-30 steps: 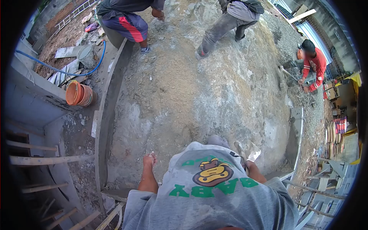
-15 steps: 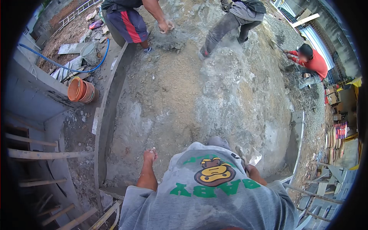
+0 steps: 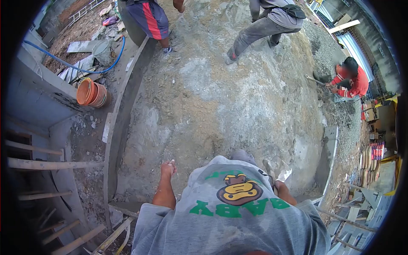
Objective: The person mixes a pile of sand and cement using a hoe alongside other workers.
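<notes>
My left hand (image 3: 168, 167) is raised over the rough, damp concrete surface (image 3: 191, 123), left of my grey shirt (image 3: 233, 212). Its fingers are curled together, with a small whitish bit at their tips; what they hold, if anything, is too small to name. On the other side of the shirt, my right hand (image 3: 279, 184) shows only partly, its fingers hidden. Just beyond it lies a shiny trowel-like blade (image 3: 284, 175); whether the hand holds it cannot be made out.
Low walls edge the surface at left (image 3: 121, 123) and right (image 3: 329, 157). Two people stand on it at the far end; another, in red (image 3: 359, 80), crouches over gravel. Orange buckets (image 3: 91, 92) and a blue hose (image 3: 76, 68) lie at left, wooden poles (image 3: 55, 165) below.
The far left co-worker's hand reached over the surface, then drew back, and a pale patch now shows there. The person in red bent forward and came upright again. My hands have hardly moved.
</notes>
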`<control>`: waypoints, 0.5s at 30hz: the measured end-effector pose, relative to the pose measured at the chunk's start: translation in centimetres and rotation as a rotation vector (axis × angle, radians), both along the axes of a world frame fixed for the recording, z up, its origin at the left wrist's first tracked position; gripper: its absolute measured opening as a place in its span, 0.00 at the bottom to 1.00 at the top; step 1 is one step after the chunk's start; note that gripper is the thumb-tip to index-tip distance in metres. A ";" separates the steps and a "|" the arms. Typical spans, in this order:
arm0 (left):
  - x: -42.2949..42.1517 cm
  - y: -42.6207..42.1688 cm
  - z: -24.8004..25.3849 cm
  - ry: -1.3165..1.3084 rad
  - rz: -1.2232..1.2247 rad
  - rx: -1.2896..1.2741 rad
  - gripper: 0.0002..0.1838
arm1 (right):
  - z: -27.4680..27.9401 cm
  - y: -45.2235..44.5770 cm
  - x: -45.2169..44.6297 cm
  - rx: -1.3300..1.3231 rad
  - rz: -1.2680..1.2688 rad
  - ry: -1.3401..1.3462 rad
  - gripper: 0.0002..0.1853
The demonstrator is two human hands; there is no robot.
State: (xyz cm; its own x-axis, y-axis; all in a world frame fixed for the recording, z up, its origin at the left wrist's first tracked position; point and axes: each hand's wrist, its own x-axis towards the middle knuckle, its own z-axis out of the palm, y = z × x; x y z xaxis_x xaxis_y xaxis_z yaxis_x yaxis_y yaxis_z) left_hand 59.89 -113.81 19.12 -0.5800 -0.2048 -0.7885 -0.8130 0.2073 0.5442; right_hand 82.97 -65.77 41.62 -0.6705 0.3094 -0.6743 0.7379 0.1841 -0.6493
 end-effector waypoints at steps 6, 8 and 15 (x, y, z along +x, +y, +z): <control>0.8 0.1 -0.6 -0.052 0.043 -0.020 0.13 | 0.1 -0.3 -0.1 0.025 0.077 0.107 0.13; 1.0 0.0 -1.0 -0.057 0.037 -0.006 0.12 | 0.9 -1.0 -0.1 0.243 0.264 0.233 0.12; 0.6 0.1 -1.1 -0.031 0.028 0.004 0.12 | -2.1 0.6 0.6 0.298 0.243 0.117 0.15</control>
State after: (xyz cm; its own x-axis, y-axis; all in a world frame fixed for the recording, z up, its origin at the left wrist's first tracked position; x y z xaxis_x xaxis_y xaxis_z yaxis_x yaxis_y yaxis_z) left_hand 60.48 -113.68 18.06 -0.5490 -0.2178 -0.8069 -0.8352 0.1818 0.5191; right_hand 83.57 -65.20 39.50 -0.8154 0.3028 -0.4934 0.5736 0.5374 -0.6181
